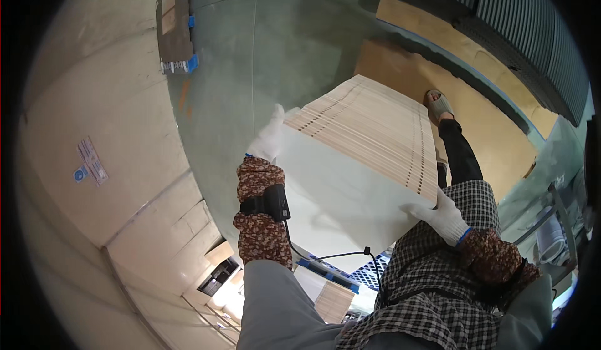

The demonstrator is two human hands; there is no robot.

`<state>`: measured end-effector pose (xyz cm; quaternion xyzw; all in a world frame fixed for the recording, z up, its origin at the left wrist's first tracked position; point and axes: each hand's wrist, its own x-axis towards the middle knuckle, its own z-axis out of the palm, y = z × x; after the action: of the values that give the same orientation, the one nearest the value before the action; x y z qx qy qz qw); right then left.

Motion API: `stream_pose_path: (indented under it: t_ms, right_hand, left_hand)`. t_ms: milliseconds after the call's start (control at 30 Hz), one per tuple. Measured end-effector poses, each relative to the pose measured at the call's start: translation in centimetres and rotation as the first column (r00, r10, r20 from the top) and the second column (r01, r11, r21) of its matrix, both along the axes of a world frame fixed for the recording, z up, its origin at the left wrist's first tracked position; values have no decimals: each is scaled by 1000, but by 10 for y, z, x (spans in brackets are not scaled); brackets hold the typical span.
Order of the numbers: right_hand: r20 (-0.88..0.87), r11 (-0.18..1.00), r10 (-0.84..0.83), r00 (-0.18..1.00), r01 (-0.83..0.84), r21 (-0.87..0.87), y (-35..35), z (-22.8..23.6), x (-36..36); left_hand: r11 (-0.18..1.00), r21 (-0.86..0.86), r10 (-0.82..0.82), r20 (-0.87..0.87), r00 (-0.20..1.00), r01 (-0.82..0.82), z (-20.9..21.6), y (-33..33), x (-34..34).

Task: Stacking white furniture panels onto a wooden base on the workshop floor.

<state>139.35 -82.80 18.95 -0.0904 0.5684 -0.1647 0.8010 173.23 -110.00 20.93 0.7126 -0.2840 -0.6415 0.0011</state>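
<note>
A thick stack of thin panels (pixel 375 138) is tilted in front of me, pale wood-coloured edges turned up and away. Rows of small dark holes run across those edges, and a smooth white face (pixel 332 187) is turned toward me. My left hand (pixel 269 136), in a white knit glove, grips the stack at its far left corner; part of its fingers is hidden. At the right corner my right hand (pixel 444 217), gloved alike, holds the edge with its thumb on the white face and the other fingers partly out of sight.
Brown cardboard (pixel 482 121) covers the floor at right, under my slippered foot (pixel 440 105). Dark ribbed stacks (pixel 532 31) stand far right. A dark stack with blue corners (pixel 175 34) is beside the left wall (pixel 94 112). A blue lattice (pixel 369 275) and another panel stack (pixel 333 301) lie below.
</note>
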Motion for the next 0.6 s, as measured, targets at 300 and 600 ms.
stream_pose_path:
  t_ms: [300,600]
  right_hand:
    - [14,993,-69,997,68,93,-9,4,-14]
    - [-539,678,363,760,-613,-406,-99,14,-56]
  left_hand:
    - [994,40,107,-138,985,-103,-26,-1,11]
    - [988,-95,152,767,623,-124,-33,140,76]
